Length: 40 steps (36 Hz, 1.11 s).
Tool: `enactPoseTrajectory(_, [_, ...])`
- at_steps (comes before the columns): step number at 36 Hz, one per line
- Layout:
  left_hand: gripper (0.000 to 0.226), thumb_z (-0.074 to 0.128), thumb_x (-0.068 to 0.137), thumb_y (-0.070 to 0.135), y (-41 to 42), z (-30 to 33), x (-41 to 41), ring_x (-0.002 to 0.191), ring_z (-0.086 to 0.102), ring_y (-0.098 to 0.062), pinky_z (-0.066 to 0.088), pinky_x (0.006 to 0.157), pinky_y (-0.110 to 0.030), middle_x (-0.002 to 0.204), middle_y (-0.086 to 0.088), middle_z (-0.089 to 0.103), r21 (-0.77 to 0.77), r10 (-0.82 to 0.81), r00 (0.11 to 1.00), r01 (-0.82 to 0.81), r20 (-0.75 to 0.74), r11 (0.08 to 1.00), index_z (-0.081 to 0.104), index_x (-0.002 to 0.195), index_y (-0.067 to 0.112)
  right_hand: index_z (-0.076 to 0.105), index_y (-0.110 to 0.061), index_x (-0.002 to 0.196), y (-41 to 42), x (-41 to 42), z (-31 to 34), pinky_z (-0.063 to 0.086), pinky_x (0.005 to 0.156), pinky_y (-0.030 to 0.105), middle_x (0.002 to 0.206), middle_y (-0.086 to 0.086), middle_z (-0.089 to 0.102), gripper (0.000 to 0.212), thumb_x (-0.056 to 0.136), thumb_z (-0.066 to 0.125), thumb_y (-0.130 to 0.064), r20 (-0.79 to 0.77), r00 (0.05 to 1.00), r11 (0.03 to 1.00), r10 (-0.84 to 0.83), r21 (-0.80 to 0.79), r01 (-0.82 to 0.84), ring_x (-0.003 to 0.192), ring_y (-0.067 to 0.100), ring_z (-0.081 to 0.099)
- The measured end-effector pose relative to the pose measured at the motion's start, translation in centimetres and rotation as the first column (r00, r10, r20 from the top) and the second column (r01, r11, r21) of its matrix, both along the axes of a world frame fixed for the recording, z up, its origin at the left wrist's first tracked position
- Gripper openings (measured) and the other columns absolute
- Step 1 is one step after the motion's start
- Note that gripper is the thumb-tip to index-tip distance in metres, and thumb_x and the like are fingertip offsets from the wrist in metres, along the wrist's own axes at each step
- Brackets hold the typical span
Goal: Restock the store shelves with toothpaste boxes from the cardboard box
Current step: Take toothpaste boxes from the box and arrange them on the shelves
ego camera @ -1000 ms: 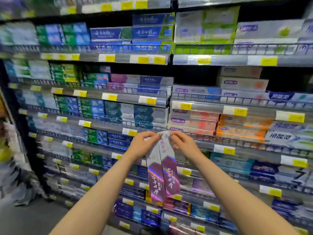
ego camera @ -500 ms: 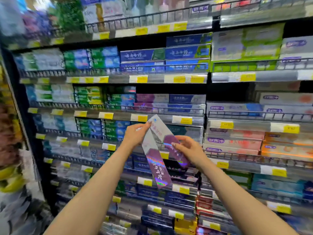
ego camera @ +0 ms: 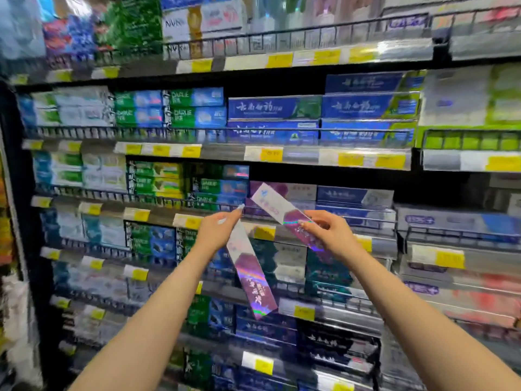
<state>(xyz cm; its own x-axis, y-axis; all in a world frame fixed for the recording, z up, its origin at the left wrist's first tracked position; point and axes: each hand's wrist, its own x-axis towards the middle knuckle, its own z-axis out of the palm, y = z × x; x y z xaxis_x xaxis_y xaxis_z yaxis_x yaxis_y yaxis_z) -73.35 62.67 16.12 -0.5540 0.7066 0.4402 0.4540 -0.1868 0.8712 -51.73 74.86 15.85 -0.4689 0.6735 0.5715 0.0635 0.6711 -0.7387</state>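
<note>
Two purple toothpaste boxes in front of the purple shelf row (ego camera: 284,190). The right hand (ego camera: 329,232) pinches the upper box (ego camera: 277,208) near its lower end; its long axis slants up-left, white end just before the row. The left hand (ego camera: 218,230) pinches the top of the lower box (ego camera: 249,270), which hangs below the row, purple end down-right. Both are probably light, stiff and glossy (likely slippery); mid-length grips would steady them.

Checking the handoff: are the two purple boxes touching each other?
Apart. The head view shows shelf between the box in the left hand, hanging down, and the box in the right hand, angled up-left.
</note>
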Motion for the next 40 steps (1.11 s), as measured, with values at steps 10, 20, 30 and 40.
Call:
enactPoseTrajectory(10, [0.006,0.058,0.092,0.022,5.2,2.0,-3.8,0.072,0.058,0.006,0.040,0.055,-0.006,0.083,0.013,0.062,0.089,-0.250,0.968,0.251,-0.029,0.964,0.062,0.095,0.019,0.059,-0.034,0.109,2.0,-6.1,2.6,0.053,0.073,0.026,0.095,0.006,0.068,0.038,0.076,0.074,-0.022,0.176,0.974,0.989,0.146,-0.012,-0.146,0.076,0.007,0.064])
enactPoseTrajectory(20, [0.020,0.062,0.088,0.032,6.9,0.3,-7.4,0.091,0.056,0.004,0.042,0.071,-0.011,0.101,0.018,0.059,-0.171,-0.485,0.860,0.459,-0.160,0.872,0.060,0.107,0.034,0.053,-0.011,0.103,1.4,-8.7,0.4,0.052,0.072,0.021,0.096,0.006,0.062,0.036,0.076,0.076,-0.017,0.181,0.983,0.991,-0.039,-0.121,0.062,0.088,0.015,0.061])
enactPoseTrajectory(30, [0.036,0.065,0.084,0.038,7.6,-1.9,-9.9,0.109,0.052,-0.007,0.041,0.089,-0.024,0.122,0.008,0.056,-0.246,-0.552,0.815,0.506,-0.179,0.827,0.058,0.118,0.031,0.055,-0.008,0.116,0.0,-10.4,-1.0,0.055,0.080,0.038,0.099,0.006,0.069,0.040,0.080,0.071,-0.018,-0.145,0.974,0.935,-0.175,-0.335,0.118,0.090,0.020,0.067])
enactPoseTrajectory(40, [0.014,0.051,0.094,0.037,7.0,-1.2,-10.5,0.088,0.050,-0.007,0.039,0.060,-0.009,0.095,0.016,0.056,-0.172,-0.559,0.812,0.535,-0.166,0.827,0.054,0.100,0.026,0.054,-0.007,0.104,-1.8,-11.7,-0.5,0.053,0.084,0.036,0.096,0.011,0.067,0.020,0.086,0.061,-0.002,-0.414,0.905,0.882,-0.098,-0.458,-0.114,0.085,0.022,0.066])
